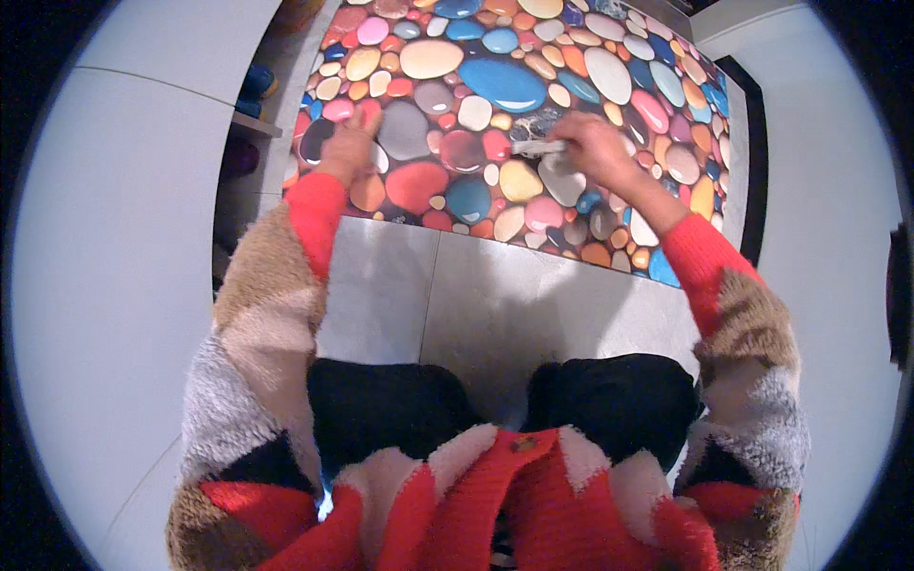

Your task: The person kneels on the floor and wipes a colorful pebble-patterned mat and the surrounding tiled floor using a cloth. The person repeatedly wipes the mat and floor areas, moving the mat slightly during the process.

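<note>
A floor mat (pixel 407 128) printed with many-coloured glossy pebbles lies in front of my knees. Over its left part is my left hand (pixel 348 148), blurred, fingers spread and holding nothing that I can see. Whether its fingertips touch the mat I cannot tell. My right hand (pixel 589 146), farther right above the mat, grips a small flat whitish object (pixel 539 147). That object points left from my fingers; blur hides what exactly it is.
Grey floor tiles (pixel 385 285) lie between the mat and my dark-trousered knees (pixel 389 396). At the left, an open shelf (pixel 257 125) holds blue and purple items beside a white panel (pixel 128 214). A black edging strip (pixel 754 164) borders the right side, by a pale wall (pixel 828 178).
</note>
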A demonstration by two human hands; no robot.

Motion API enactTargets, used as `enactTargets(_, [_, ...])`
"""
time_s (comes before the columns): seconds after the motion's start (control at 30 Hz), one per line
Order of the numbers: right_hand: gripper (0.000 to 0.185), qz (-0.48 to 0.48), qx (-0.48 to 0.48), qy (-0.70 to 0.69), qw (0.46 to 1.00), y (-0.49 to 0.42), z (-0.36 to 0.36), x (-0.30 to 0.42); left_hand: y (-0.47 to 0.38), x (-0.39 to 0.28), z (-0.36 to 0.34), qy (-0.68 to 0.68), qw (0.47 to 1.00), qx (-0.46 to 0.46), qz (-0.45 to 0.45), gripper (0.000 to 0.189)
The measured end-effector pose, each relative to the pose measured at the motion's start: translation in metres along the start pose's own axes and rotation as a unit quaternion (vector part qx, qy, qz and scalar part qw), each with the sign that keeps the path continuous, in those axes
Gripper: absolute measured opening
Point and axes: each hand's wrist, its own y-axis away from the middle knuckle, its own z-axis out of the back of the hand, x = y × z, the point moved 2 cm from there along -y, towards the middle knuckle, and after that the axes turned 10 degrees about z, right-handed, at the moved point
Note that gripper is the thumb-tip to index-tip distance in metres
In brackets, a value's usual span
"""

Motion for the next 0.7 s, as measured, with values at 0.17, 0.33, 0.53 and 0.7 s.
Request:
enactTargets(0.17, [0.028,0.116,-0.039,-0.007,0.993,-0.097,-0.076,0.022,0.003,-0.023,-0.007,-0.03,0.986,0.161,-0.009,0.118])
enactTargets(0.33, [0.027,0.145,-0.065,-0.012,0.987,-0.159,-0.153,0.034,-0.002,0.0,-0.011,0.052,0.984,0.17,0.0,0.109])
enactTargets(0.53, [0.022,0.129,-0.03,-0.028,0.991,-0.136,-0.18,0.039,0.014,-0.019,-0.015,0.016,0.993,0.102,0.061,0.109])
enactTargets(0.7, [0.022,-0.017,0.125,-0.249,0.96,0.033,-0.138,0.016,0.02,-0.029,-0.008,0.03,0.987,0.124,0.092,0.101])
